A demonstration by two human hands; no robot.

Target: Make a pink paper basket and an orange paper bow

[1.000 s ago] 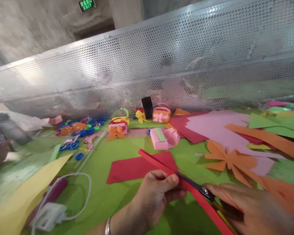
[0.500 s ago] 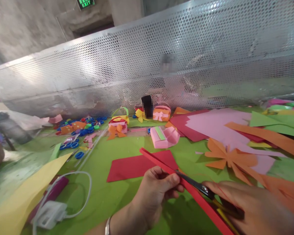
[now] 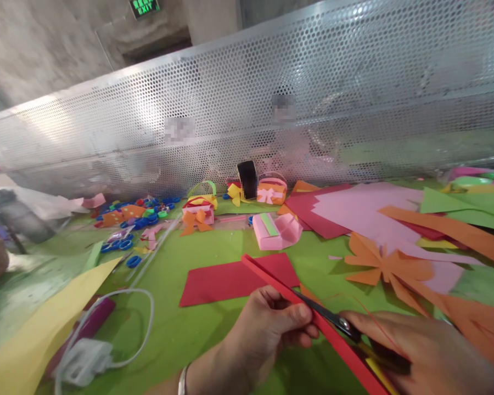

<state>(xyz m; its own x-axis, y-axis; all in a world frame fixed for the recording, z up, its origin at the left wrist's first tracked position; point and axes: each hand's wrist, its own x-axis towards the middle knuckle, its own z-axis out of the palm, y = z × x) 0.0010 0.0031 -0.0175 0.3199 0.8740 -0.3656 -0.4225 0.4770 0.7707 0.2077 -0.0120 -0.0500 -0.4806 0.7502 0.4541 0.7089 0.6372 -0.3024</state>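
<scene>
My left hand (image 3: 278,323) pinches a long red paper strip (image 3: 341,343) between thumb and fingers. The strip runs from the middle of the table down to the bottom edge, near me. In my right hand (image 3: 420,343) is a pair of black scissors (image 3: 341,323), their blades lying along the strip's edge near my left thumb. How far apart the blades are I cannot tell. A thin red sliver curls up by my right hand. Beyond my left hand a red paper rectangle (image 3: 218,282) lies flat on the green table.
A pink paper box (image 3: 276,233) and small paper bags (image 3: 200,211) stand farther back. Orange paper flower (image 3: 381,263) and coloured sheets (image 3: 362,211) lie right. At left are blue-handled scissors (image 3: 134,261), yellow paper (image 3: 53,318) and a white charger with cable (image 3: 86,359). A perforated metal panel (image 3: 214,109) rises behind.
My left hand and the red strip have shifted slightly right and toward me. The scissors stay at nearly the same place, still along the strip.
</scene>
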